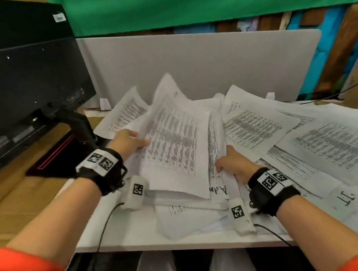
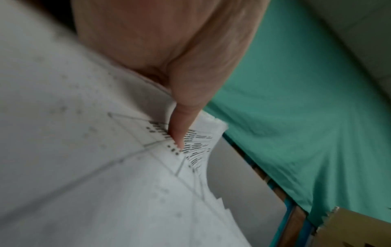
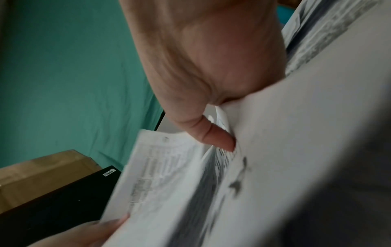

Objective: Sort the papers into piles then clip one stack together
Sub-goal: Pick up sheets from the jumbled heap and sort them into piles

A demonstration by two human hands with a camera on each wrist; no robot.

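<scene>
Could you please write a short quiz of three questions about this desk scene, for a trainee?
1. True or false: the left hand grips a lifted stack of papers.
2. Where is the monitor? A) left of the papers B) right of the papers
3. Fill in: the right hand holds printed ____.

Key: 1 true; 2 A; 3 sheets.

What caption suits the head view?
Left hand and right hand grip a stack of white printed papers on a cluttered white desk.
</scene>
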